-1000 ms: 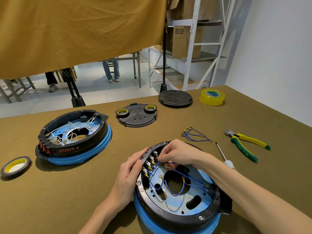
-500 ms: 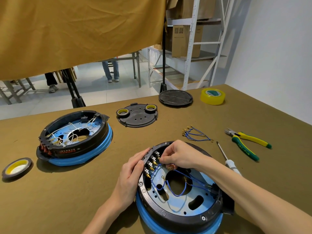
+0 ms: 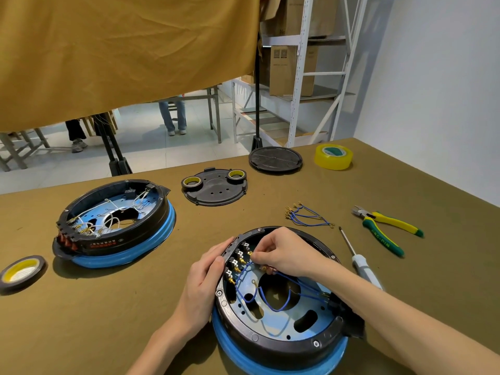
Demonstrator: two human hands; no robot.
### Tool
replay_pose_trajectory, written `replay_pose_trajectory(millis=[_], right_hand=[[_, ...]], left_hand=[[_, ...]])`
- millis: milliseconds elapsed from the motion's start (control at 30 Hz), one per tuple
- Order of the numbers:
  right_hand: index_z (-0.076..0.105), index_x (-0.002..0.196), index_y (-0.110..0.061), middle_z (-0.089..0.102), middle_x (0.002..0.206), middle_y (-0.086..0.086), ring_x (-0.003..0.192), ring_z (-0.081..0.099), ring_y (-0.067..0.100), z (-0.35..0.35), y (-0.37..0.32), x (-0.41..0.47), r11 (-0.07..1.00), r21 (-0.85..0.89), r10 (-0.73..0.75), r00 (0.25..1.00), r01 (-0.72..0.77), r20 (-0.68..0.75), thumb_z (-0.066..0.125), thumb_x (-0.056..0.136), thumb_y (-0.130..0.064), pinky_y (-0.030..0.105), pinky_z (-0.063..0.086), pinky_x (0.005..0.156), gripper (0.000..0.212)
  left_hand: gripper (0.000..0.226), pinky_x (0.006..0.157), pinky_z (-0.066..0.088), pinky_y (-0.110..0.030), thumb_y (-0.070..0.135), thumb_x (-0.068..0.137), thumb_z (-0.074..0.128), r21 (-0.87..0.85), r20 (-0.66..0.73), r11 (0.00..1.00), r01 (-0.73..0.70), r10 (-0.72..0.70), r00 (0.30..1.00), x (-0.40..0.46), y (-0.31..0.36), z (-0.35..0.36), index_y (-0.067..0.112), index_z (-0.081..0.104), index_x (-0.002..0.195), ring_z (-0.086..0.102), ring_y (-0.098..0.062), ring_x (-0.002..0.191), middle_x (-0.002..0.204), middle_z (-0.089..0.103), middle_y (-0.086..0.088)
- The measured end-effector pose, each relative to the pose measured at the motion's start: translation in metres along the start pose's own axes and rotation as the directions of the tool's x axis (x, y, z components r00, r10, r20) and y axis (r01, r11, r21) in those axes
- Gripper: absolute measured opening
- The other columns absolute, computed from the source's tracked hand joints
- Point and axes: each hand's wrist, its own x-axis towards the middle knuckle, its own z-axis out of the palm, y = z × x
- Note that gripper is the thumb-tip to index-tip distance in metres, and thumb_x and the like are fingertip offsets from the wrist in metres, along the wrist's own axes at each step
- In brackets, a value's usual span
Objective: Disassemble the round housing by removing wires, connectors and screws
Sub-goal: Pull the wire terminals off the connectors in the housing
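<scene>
The round housing, black ring on a blue base, sits at the near edge of the olive table, right under the person, and everything else fans out from it. Inside it, blue wires loop across the shiny plate from a black connector block on its right side to a row of brass spade terminals along the upper-left wall. The right hand is curled down into the housing with fingertips pinching at one of those wire ends near the terminals, probably working a spade off its tab; exactly which wire it has is hidden under the fingers. The left hand lies against the housing's left outer rim with fingers mostly straight, thumb on the rim's edge, bracing it so the pull doesn't drag the whole thing sideways. Just right of the housing lies a screwdriver, and further right, yellow-green pliers, both handy for the screws later. Behind the housing to the right is a small bundle of pulled blue wires, so some are out already. Far left of the housing sits a second housing with white wiring, a tape roll nearer, and two black covers and yellow tape beyond.
</scene>
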Motion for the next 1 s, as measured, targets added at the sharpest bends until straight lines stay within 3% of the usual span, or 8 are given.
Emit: replay_pose_trajectory(millis=[133, 267, 400, 567, 700, 833, 1000], right_hand=[[0.074, 0.097, -0.015, 0.075, 0.074, -0.001, 0.064, 0.068, 0.007, 0.001, -0.006, -0.006, 0.989, -0.146, -0.034, 0.998, 0.024, -0.062, 0.070, 0.093, -0.028, 0.020, 0.051, 0.063, 0.014], [0.059, 0.111, -0.023, 0.062, 0.087, -0.010, 0.082, 0.058, 0.012, 0.012, -0.015, -0.012, 0.930, -0.359, -0.132, 0.985, 0.083, -0.115, 0.066, 0.094, -0.037, 0.028, 0.044, 0.066, 0.023], [0.044, 0.104, -0.023, 0.055, 0.089, -0.004, 0.082, 0.054, 0.019, 0.020, -0.012, -0.015, 0.936, -0.342, -0.151, 0.974, 0.086, -0.170, 0.067, 0.094, -0.034, 0.033, 0.042, 0.067, 0.027], [0.064, 0.101, -0.031, 0.051, 0.098, -0.010, 0.095, 0.052, 0.014, 0.032, -0.007, -0.018, 0.925, -0.367, -0.183, 0.964, 0.102, -0.193, 0.062, 0.095, -0.042, 0.035, 0.047, 0.084, 0.013], [0.070, 0.102, -0.031, 0.045, 0.092, -0.013, 0.093, 0.053, 0.016, 0.037, -0.006, -0.015, 0.920, -0.386, -0.157, 0.966, 0.067, -0.207, 0.059, 0.096, -0.044, 0.032, 0.043, 0.077, 0.018], [0.063, 0.090, -0.031, 0.045, 0.090, -0.012, 0.092, 0.052, 0.018, 0.039, -0.008, -0.013, 0.915, -0.399, -0.144, 0.970, 0.055, -0.197, 0.057, 0.097, -0.045, 0.033, 0.044, 0.076, 0.017], [0.062, 0.079, -0.026, 0.051, 0.079, -0.011, 0.080, 0.055, 0.015, 0.035, -0.014, -0.009, 0.925, -0.378, -0.109, 0.977, 0.033, -0.181, 0.062, 0.092, -0.040, 0.034, 0.045, 0.070, 0.019]], left_hand=[[0.047, 0.115, 0.040, -0.056, 0.037, 0.100, 0.043, -0.009, 0.002, 1.000, 0.015, -0.015, 1.000, 0.000, 0.000, 0.000, 0.025, 0.057, 0.144, 0.055, -0.017, 0.136, 0.140, 0.065, 0.009], [0.047, 0.114, 0.041, -0.056, 0.036, 0.100, 0.043, -0.022, 0.002, 1.000, 0.022, -0.022, 1.000, 0.000, -0.001, 0.000, 0.025, 0.057, 0.144, 0.056, -0.017, 0.134, 0.139, 0.065, 0.009], [0.048, 0.114, 0.041, -0.055, 0.037, 0.100, 0.043, -0.028, 0.003, 0.999, 0.024, -0.024, 1.000, -0.001, 0.000, 0.001, 0.025, 0.056, 0.144, 0.055, -0.015, 0.135, 0.139, 0.065, 0.010], [0.045, 0.116, 0.040, -0.050, 0.036, 0.099, 0.044, -0.023, -0.011, 1.000, -0.003, 0.002, 1.000, 0.001, 0.000, 0.002, 0.026, 0.059, 0.140, 0.057, -0.011, 0.134, 0.136, 0.067, 0.012], [0.045, 0.115, 0.042, -0.048, 0.036, 0.098, 0.045, -0.040, -0.009, 0.999, -0.005, 0.005, 1.000, 0.001, 0.001, 0.002, 0.025, 0.060, 0.139, 0.058, -0.011, 0.132, 0.135, 0.067, 0.011], [0.044, 0.115, 0.042, -0.047, 0.032, 0.098, 0.044, -0.038, -0.013, 0.999, -0.013, 0.013, 1.000, 0.001, 0.002, 0.002, 0.025, 0.061, 0.138, 0.059, -0.010, 0.131, 0.134, 0.068, 0.013], [0.059, 0.116, 0.041, -0.049, 0.051, 0.091, 0.046, -0.035, -0.014, 0.999, -0.024, 0.023, 1.000, 0.000, 0.005, 0.002, 0.022, 0.061, 0.139, 0.058, -0.012, 0.132, 0.135, 0.067, 0.011]])
